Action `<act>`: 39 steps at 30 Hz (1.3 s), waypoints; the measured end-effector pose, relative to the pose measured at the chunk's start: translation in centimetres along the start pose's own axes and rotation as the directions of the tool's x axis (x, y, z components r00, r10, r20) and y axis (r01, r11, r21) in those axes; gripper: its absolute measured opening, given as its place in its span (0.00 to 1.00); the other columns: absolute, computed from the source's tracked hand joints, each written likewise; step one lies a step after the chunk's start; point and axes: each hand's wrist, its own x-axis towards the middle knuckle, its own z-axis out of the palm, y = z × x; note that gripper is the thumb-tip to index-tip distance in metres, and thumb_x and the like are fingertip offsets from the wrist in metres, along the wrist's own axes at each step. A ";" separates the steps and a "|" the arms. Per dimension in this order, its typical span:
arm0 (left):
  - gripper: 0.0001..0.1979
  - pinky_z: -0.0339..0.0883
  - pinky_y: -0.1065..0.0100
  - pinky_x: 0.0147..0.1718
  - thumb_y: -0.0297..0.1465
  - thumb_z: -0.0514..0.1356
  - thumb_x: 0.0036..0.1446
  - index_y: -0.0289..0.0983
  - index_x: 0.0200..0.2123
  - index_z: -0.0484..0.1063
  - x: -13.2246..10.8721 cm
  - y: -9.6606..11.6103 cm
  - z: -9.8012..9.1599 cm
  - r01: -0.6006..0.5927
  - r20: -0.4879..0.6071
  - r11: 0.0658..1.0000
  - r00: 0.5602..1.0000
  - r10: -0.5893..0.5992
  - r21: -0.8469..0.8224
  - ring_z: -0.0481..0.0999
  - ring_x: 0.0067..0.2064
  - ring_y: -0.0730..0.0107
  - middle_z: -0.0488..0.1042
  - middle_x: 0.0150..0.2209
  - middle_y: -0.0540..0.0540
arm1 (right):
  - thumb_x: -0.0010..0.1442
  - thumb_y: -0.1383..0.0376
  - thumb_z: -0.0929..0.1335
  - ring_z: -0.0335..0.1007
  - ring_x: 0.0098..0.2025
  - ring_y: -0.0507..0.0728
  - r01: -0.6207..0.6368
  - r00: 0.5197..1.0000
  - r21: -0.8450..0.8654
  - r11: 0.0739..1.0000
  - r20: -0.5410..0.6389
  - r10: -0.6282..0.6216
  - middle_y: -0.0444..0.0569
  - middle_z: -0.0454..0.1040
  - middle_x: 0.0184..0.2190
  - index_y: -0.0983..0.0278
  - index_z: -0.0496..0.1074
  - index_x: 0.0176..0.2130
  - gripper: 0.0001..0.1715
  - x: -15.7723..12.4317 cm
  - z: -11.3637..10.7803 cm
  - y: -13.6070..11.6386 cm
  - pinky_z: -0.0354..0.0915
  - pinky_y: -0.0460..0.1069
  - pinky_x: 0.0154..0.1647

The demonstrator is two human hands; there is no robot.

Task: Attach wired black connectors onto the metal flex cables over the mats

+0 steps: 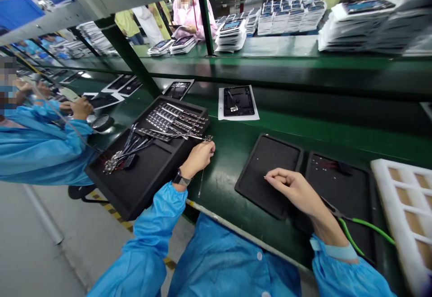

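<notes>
My left hand (200, 155) is closed in a pinch on a thin flex strip (189, 136) at the right edge of a black tray (148, 175) that holds several such strips. My right hand (293, 186) rests on a black mat (263, 171), fingers curled together with fingertips pressed to the mat; whether it holds anything is hidden. Green-handled tweezers or cutters (354, 225) lie beside my right wrist on a second black mat (351, 184).
A tablet back cover on a white sheet (238, 102) lies on the green belt ahead. A white foam tray (405, 207) sits at right. A co-worker in blue (40, 139) works at left; another person in pink (191, 13) stands behind stacked tablets.
</notes>
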 end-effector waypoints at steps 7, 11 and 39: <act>0.06 0.71 0.60 0.47 0.23 0.62 0.66 0.40 0.40 0.76 -3.3 5.4 -4.6 -0.062 -0.042 0.997 0.997 0.060 -0.038 0.79 0.44 0.58 0.80 0.40 0.44 | 0.65 0.42 0.73 0.62 0.24 0.53 0.020 0.998 -0.001 1.000 -0.052 -0.020 0.42 0.67 0.20 0.62 0.80 0.40 0.26 -0.1 0.0 0.0 0.60 0.50 0.29; 0.02 0.68 0.65 0.37 0.27 0.65 0.68 0.40 0.41 0.76 -4.8 8.6 -7.9 -0.096 -0.194 0.955 0.980 0.041 -0.279 0.76 0.33 0.67 0.78 0.33 0.49 | 0.63 0.41 0.73 0.67 0.28 0.56 0.045 0.991 -0.035 0.998 -0.121 -0.049 0.47 0.72 0.25 0.61 0.81 0.38 0.27 0.0 -0.2 -0.6 0.63 0.51 0.32; 0.16 0.72 0.71 0.29 0.34 0.78 0.46 0.33 0.33 0.80 3.4 14.8 5.4 0.245 0.252 -0.099 0.965 -0.073 -0.965 0.78 0.31 0.70 0.78 0.29 0.46 | 0.64 0.53 0.74 0.68 0.29 0.54 0.093 0.909 -0.001 0.996 -0.408 -0.086 0.46 0.77 0.26 0.62 0.83 0.37 0.14 -0.2 0.0 -2.3 0.64 0.51 0.33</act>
